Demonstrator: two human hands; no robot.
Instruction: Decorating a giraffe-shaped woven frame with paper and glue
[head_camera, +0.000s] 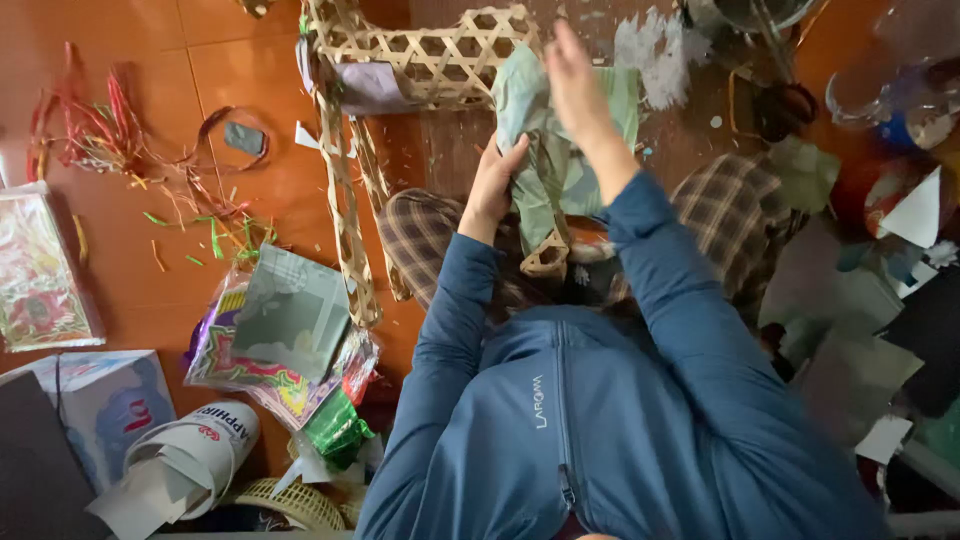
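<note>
A sheet of pale green paper is held over the person's lap, just above centre of the view, draped against a woven bamboo frame that extends toward 11 o'clock. The lower edge of the paper is pinched by the left hand, with fingers closed on it. The right hand is raised at 12 o'clock, blurred, laid against the upper part of the paper; whether it grips cannot be told. The two hands are set apart, one above the other.

Bamboo strips of the frame run down toward 9 o'clock of the lap. At 8 o'clock lie grey-green paper sheets on a colourful printed wrapper. Red and green ribbon scraps are scattered on the orange floor at 10 o'clock. A rolled white sheet rests at 7 o'clock. Cut paper pieces are heaped at 3 o'clock.
</note>
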